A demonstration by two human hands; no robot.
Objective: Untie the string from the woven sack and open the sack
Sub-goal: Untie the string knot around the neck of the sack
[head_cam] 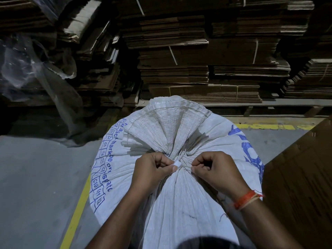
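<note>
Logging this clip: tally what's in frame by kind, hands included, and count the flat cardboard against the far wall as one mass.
Hands: 2, left hand and right hand, both pinching at the tied neck
Sack: 1
String: 1, thin, hard to trace
Wrist thread: 1, orange
Cardboard stacks: 1 mass
Plastic sheet: 1
Total: 7

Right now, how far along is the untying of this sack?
Nothing looks finished: the sack is gathered tight at its neck. In hand: the left hand pinches a small white piece at the knot, and the right hand pinches beside it. Left: loosen the tie, spread the mouth.
</note>
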